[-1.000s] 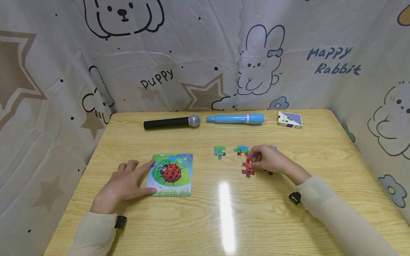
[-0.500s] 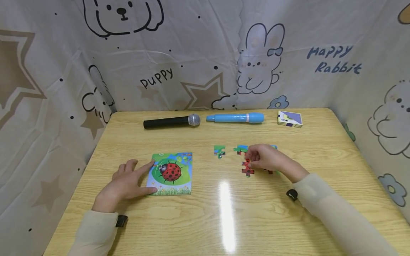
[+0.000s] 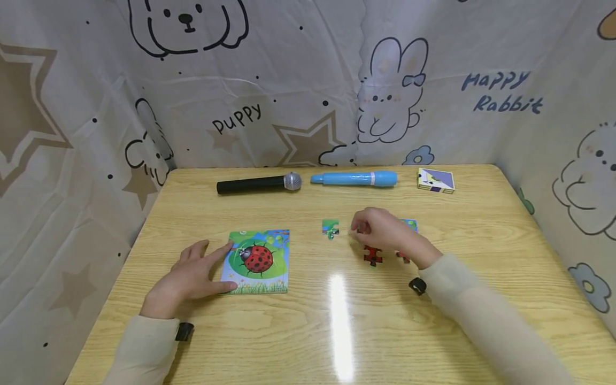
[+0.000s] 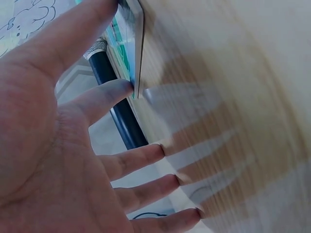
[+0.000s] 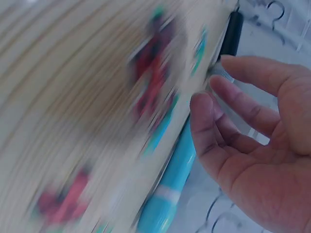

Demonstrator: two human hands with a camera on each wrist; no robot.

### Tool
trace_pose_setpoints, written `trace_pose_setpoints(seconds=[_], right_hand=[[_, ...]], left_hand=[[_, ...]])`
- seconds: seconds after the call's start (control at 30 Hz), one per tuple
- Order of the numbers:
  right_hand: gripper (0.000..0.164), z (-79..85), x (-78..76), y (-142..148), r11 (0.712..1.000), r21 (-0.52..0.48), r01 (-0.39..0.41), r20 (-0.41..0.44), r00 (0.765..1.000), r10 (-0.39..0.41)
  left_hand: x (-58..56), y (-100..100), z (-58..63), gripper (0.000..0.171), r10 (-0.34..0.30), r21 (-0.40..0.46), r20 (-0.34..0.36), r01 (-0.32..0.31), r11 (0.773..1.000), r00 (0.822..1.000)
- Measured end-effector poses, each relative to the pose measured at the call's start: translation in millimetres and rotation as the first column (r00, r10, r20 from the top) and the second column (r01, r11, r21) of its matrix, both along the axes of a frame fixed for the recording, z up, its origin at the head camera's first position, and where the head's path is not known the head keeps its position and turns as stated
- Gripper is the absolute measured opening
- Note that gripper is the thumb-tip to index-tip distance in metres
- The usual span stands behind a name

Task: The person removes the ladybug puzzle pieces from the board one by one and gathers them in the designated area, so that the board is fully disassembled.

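My left hand (image 3: 185, 272) lies at the left side of a square ladybug picture board (image 3: 260, 280); its thumb and index finger touch the edge and the other fingers spread over the table. In the left wrist view the board's thin edge (image 4: 138, 53) meets those fingertips. My right hand (image 3: 382, 230) hovers over the loose jigsaw pieces, just right of a green-and-blue corner piece (image 3: 329, 227). Its thumb and fingertips are apart with nothing between them in the right wrist view. Red spotted pieces (image 3: 372, 255) lie beneath it, partly hidden. Another red piece (image 3: 403, 256) and a blue-topped piece (image 3: 411, 224) lie to the right.
A black microphone (image 3: 252, 184) with a silver head, a blue microphone-shaped toy (image 3: 353, 178) and a playing-card box (image 3: 435, 180) line the back of the wooden table (image 3: 269, 337). Cartoon-printed cloth (image 3: 298, 80) hangs behind and at both sides.
My right hand has left the red piece it had its fingers on and moved leftward and slightly back, toward the green corner piece. My left hand stays at the board.
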State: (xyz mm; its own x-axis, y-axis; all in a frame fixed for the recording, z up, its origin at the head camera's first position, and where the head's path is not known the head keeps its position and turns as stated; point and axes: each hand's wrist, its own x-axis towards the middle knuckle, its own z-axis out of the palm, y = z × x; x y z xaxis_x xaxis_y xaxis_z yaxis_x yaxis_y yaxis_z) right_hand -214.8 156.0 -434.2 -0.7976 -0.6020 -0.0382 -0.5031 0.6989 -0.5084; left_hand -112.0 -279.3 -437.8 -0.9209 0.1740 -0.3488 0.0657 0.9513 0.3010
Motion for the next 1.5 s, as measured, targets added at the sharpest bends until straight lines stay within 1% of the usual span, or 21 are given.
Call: trace_pose_setpoints(seconds=[0.07, 0.17, 0.23, 0.33, 0.4, 0.47, 0.5, 0.6, 0.67, 0.73, 0.77, 0.83, 0.87, 0.93, 1.0, 1.07, 1.13, 1.2, 1.27, 1.4, 1.5], right_hand=[[0.011, 2.7, 1.9, -20.2, 1.000, -0.021, -0.011, 0.003, 1.000, 0.011], [0.015, 4.5, 9.0, -59.3, 0.998, -0.049, -0.041, 0.028, 0.999, 0.042], [0.019, 4.4, 16.0, -87.7, 0.995, -0.059, -0.084, 0.050, 0.995, 0.087], [0.024, 3.7, 28.5, -128.9, 0.983, -0.070, -0.170, 0.060, 0.983, 0.174], [0.020, 2.4, 36.7, -153.4, 0.971, -0.084, -0.224, 0.058, 0.972, 0.229], [0.013, 0.9, 44.1, -174.6, 0.963, -0.094, -0.251, 0.057, 0.965, 0.257], [0.012, -0.2, 47.3, -183.9, 0.962, -0.096, -0.257, 0.052, 0.964, 0.262], [0.027, -3.0, 55.4, -207.4, 0.967, -0.077, -0.241, 0.058, 0.968, 0.246], [0.026, -4.4, 59.3, -219.4, 0.976, -0.034, -0.217, 0.061, 0.974, 0.219], [0.025, -5.4, 61.9, -229.2, 0.982, 0.024, -0.185, 0.066, 0.981, 0.183], [0.029, -5.8, 62.9, -233.5, 0.985, 0.054, -0.165, 0.071, 0.984, 0.161], [0.041, -7.2, 63.4, -241.1, 0.986, 0.108, -0.125, 0.079, 0.990, 0.117], [0.043, -8.0, 63.2, -244.4, 0.986, 0.130, -0.104, 0.083, 0.992, 0.093], [0.041, -9.8, 62.0, -250.1, 0.985, 0.158, -0.067, 0.101, 0.994, 0.051], [0.033, -11.3, 60.3, -253.9, 0.984, 0.173, -0.041, 0.115, 0.993, 0.021], [0.032, -13.1, 58.1, -255.7, 0.985, 0.172, -0.023, 0.125, 0.992, 0.001], [0.040, -14.1, 56.2, -256.5, 0.987, 0.159, -0.021, 0.129, 0.992, 0.000], [0.053, -14.9, 55.0, -256.5, 0.990, 0.135, -0.028, 0.139, 0.990, 0.009], [0.062, -15.2, 54.2, -255.9, 0.994, 0.108, -0.032, 0.156, 0.988, 0.014], [0.060, -14.2, 53.0, -254.1, 0.997, 0.079, -0.020, 0.199, 0.980, 0.004], [0.052, -13.4, 51.8, -254.3, 0.998, 0.066, 0.003, 0.218, 0.976, -0.017]], left_hand=[[-0.6, -0.7, 0.9, 0.102, 0.001, -0.001, 0.001, -0.001, 1.000, 1.000], [-1.1, -1.4, 2.4, 0.103, 0.008, -0.004, 0.010, -0.008, 1.000, 1.000], [-1.2, -1.9, 3.4, 0.104, 0.011, -0.002, 0.012, -0.011, 1.000, 1.000], [-1.7, -1.7, 3.6, 0.104, 0.010, 0.005, 0.013, -0.010, 1.000, 1.000], [-2.4, -1.3, 3.8, 0.103, 0.006, 0.011, 0.013, -0.006, 1.000, 1.000], [-3.1, -1.1, 3.9, 0.103, 0.009, 0.017, 0.014, -0.009, 1.000, 1.000], [-3.4, -1.2, 4.3, 0.103, 0.009, 0.019, 0.016, -0.009, 1.000, 1.000], [-4.2, -3.4, 2.7, 0.104, 0.004, 0.026, 0.018, -0.005, 1.000, 1.000], [-5.2, -5.7, 0.2, 0.104, -0.004, 0.025, 0.018, 0.004, 1.000, 1.000], [-6.0, -7.7, -2.7, 0.105, -0.007, 0.027, 0.015, 0.006, 1.000, 1.000], [-6.3, -8.5, -4.2, 0.105, -0.009, 0.028, 0.012, 0.008, 1.000, 1.000], [-6.9, -9.1, -4.9, 0.104, -0.025, 0.023, 0.008, 0.025, 0.999, 1.000], [-7.3, -9.4, -5.8, 0.104, -0.026, 0.023, 0.007, 0.026, 0.999, 1.000], [-7.9, -9.7, -7.1, 0.105, -0.022, 0.024, 0.009, 0.022, 0.999, 1.000], [-7.9, -9.5, -7.3, 0.105, -0.021, 0.020, 0.013, 0.021, 1.000, 1.000], [-7.7, -8.1, -5.8, 0.105, -0.010, 0.021, 0.020, 0.010, 1.000, 1.000], [-7.0, -5.6, -1.5, 0.106, -0.013, 0.013, 0.029, 0.013, 1.000, 1.000], [-6.4, -3.5, 2.4, 0.105, -0.011, 0.004, 0.040, 0.011, 1.000, 0.999], [-6.1, -2.0, 4.1, 0.104, -0.005, -0.005, 0.052, 0.005, 1.000, 0.999], [-5.5, -0.6, 5.6, 0.103, -0.009, -0.017, 0.068, 0.010, 1.000, 0.998], [-5.8, -1.0, 4.7, 0.100, -0.007, -0.013, 0.074, 0.008, 1.000, 0.997]])
